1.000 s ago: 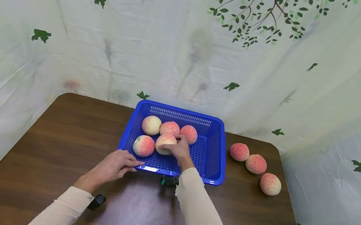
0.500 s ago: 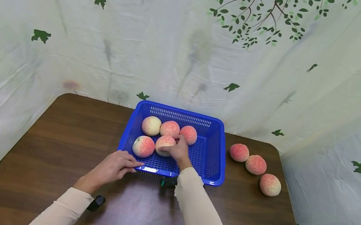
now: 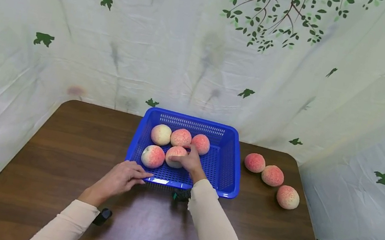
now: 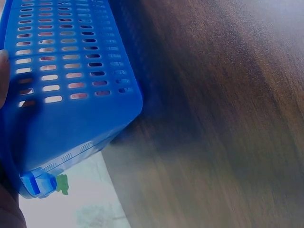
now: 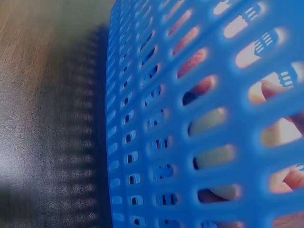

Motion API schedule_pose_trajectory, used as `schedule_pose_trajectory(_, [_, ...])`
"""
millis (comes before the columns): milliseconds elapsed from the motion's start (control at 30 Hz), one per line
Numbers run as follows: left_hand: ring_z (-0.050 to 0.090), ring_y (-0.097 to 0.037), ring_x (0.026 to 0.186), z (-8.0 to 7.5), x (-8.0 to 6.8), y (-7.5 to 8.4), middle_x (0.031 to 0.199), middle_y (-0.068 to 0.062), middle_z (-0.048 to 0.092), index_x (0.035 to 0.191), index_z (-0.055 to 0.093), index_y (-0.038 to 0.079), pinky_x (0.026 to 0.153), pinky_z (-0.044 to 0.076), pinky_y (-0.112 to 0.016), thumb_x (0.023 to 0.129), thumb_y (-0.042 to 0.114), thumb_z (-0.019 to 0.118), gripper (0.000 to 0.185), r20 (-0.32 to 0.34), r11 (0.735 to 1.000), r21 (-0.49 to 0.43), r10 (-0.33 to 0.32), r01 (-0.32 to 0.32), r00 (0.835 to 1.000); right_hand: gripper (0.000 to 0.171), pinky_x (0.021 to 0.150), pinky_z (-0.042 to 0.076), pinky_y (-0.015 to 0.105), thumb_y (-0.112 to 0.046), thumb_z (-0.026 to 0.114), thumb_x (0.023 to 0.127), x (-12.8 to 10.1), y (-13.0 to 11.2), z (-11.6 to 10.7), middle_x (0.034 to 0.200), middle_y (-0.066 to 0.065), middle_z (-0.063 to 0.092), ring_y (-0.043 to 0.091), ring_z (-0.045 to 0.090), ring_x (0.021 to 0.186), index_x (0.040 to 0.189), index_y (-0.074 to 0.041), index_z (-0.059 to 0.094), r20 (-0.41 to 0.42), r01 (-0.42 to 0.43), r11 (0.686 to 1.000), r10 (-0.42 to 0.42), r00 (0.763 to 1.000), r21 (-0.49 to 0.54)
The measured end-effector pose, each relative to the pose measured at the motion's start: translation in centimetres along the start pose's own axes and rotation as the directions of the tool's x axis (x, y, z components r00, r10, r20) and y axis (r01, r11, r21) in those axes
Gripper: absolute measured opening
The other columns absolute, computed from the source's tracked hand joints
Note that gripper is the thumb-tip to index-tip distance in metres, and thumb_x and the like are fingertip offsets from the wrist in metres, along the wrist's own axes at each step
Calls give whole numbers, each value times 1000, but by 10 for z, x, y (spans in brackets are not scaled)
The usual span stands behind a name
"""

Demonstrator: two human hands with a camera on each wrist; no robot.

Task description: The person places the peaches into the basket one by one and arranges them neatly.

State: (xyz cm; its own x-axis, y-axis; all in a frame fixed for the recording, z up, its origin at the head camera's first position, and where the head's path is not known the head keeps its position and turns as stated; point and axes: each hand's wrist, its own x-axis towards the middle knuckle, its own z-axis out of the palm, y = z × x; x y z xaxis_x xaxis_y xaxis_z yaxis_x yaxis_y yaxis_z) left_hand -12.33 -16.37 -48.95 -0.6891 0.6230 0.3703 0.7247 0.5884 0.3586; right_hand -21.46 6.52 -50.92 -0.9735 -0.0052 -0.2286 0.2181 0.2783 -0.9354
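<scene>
In the head view, a blue plastic basket (image 3: 222, 171) with slotted walls holds several peaches with red-speckled, cream skins. My right hand (image 3: 190, 161) reaches over the front rim and grips a peach (image 3: 173, 156) in the front row, thumb on its near side and fingers on its far side. Left of that one lies a peach (image 3: 153, 156); behind are a pale peach (image 3: 161, 135) and two redder ones. My left hand (image 3: 124, 175) holds the basket's front left corner by the rim. Through the slots in the right wrist view, parts of the right hand (image 5: 292, 180) show.
On the brown table (image 3: 70, 151), three peaches lie right of the basket: a red one (image 3: 255, 162), a middle one (image 3: 272, 175) and a paler one (image 3: 287, 197). A white leaf-printed curtain (image 3: 188, 52) hangs behind and at both sides.
My right hand has lowered slightly with its peach, which now sits lower among the others. The left hand and basket have stayed in place.
</scene>
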Motion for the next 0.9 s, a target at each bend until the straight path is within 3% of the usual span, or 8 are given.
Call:
schedule_pose_trajectory(167, [60, -17, 84, -1, 0, 1, 92, 2, 71, 106, 76, 9, 75, 46, -36, 78, 8, 78, 28, -11, 1000, 2, 10, -10, 1000, 74, 84, 47, 37, -8, 84, 67, -2, -1, -3, 108, 18, 56, 22, 55, 89, 129, 1, 44, 18, -16, 1000, 16, 1000, 17])
schedule_pose_trajectory(433, [60, -16, 82, 0, 1, 1, 90, 2, 70, 105, 76, 9, 74, 46, -35, 77, 9, 78, 28, -23, 1000, 1, 8, -8, 1000, 73, 77, 46, 31, -8, 84, 69, -6, -2, -9, 104, 15, 54, 21, 53, 87, 130, 3, 44, 46, -16, 1000, 15, 999, 14])
schedule_pose_trajectory(600, [60, -16, 83, 2, 1, 1, 91, 3, 70, 105, 76, 9, 75, 46, -36, 77, 8, 79, 29, -18, 1000, 3, 0, 0, 1000, 73, 84, 48, 38, -12, 84, 70, -9, -4, -18, 119, 23, 53, 29, 53, 104, 132, 2, 47, 51, -8, 1000, 9, 999, -17])
schedule_pose_trajectory(733, [60, -16, 83, 2, 2, 1, 91, 3, 70, 105, 76, 10, 75, 46, -36, 76, 8, 80, 30, -26, 1000, 7, 4, -4, 1000, 71, 95, 43, 46, -11, 83, 71, -12, -5, -31, 131, 26, 47, 37, 45, 121, 133, 2, 49, 73, 9, 1000, -8, 997, -15])
schedule_pose_trajectory(900, [59, -16, 81, 1, 2, 1, 90, 3, 70, 105, 76, 10, 73, 46, -34, 75, 8, 80, 30, -40, 1000, 18, 8, -7, 999, 68, 101, 39, 50, -8, 80, 75, -19, -7, -55, 135, 24, 47, 41, 45, 126, 134, 1, 48, 128, 30, 999, -35, 991, 41])
